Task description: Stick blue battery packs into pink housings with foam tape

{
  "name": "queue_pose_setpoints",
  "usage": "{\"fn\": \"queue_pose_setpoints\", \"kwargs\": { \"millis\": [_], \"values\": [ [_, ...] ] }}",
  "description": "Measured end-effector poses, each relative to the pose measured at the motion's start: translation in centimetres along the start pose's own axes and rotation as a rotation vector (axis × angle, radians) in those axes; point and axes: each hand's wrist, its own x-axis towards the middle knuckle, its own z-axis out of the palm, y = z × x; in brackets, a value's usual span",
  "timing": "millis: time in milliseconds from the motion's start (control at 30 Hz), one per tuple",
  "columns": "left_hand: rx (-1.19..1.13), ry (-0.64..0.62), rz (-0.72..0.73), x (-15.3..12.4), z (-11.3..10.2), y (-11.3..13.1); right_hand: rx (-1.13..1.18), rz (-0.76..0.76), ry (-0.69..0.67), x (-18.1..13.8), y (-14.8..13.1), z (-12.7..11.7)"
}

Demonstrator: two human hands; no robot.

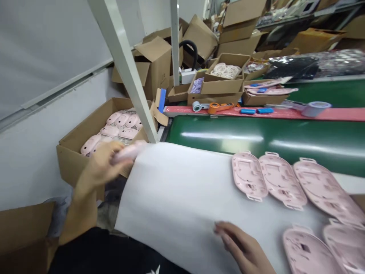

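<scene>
My left hand [99, 165] grips a pale pink plastic shell [130, 151], blurred by motion, between the cardboard box and the white sheet's left edge. Beneath and behind it, the open cardboard box [71, 163] contains rows of similar pink shells [110, 131]. My right hand [246, 247] hovers low over the white sheet [176, 190], fingers loosely bent and apart, with nothing visible in them. To its right lie several pink shell halves [282, 179], their moulded inner sides facing up.
Beyond the sheet runs a green conveyor belt [205, 131]. Along its far edge, a pink strip [342, 113] carries an orange tool [218, 108], blue pieces [264, 110] and a roll of tape [316, 109]. A white metal post [125, 64] rises beside the box. Cartons [215, 98] stand behind.
</scene>
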Motion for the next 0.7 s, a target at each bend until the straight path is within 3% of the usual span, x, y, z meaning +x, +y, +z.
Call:
{"fn": "queue_pose_setpoints", "kwargs": {
  "millis": [67,133,233,333,467,533,600,700],
  "values": [
    [-0.250,-0.083,0.494,-1.5,3.5,6.1,0.133,-0.144,-0.027,1.1,-1.5,1.3],
    [-0.434,-0.149,0.801,-2.7,8.1,10.8,0.135,-0.303,0.007,2.1,-2.3,2.4],
    [-0.623,-0.083,0.914,-4.2,14.4,14.3,-0.179,-0.512,0.223,2.3,-1.9,2.6],
    [-0.712,-0.124,0.838,-5.2,17.5,13.7,-0.499,-0.530,0.291,1.1,-0.6,1.5],
    [-0.650,-0.299,0.769,-5.5,17.7,9.4,-0.791,-0.425,0.250,0.7,0.1,0.1],
    [-0.579,-0.323,0.645,-5.3,17.5,6.8,-0.905,-0.385,0.211,2.0,-0.2,-0.1],
    [-0.488,-0.220,0.355,-5.2,17.4,4.2,-0.978,-0.367,0.145,3.6,-0.5,0.0],
    [-0.332,0.097,-0.086,-6.6,17.4,2.3,-1.009,-0.350,0.127,4.8,-0.7,0.5]
  ]
}}
